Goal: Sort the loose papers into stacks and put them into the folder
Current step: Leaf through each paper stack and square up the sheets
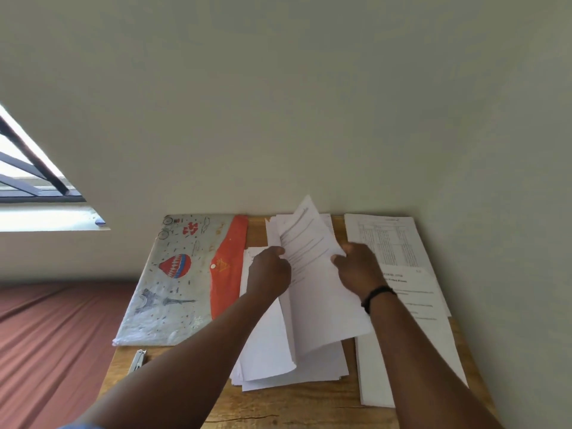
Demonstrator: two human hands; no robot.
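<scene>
Right now you are gripping a raised sheaf of papers (312,274) with both hands: your left hand (270,274) is pinching its 9 o'clock edge, your right hand (359,269) its 3 o'clock edge (fingers curled round it). Beneath, a loose pile (322,363) is lying on the worktop (278,407); the folder (182,277) is sitting closed at 9 o'clock, another stack (399,243) at 3 o'clock.

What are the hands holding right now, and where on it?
Both hands hold a lifted bunch of papers above the middle stack: the left hand grips its left edge, the right hand its right edge.
</scene>
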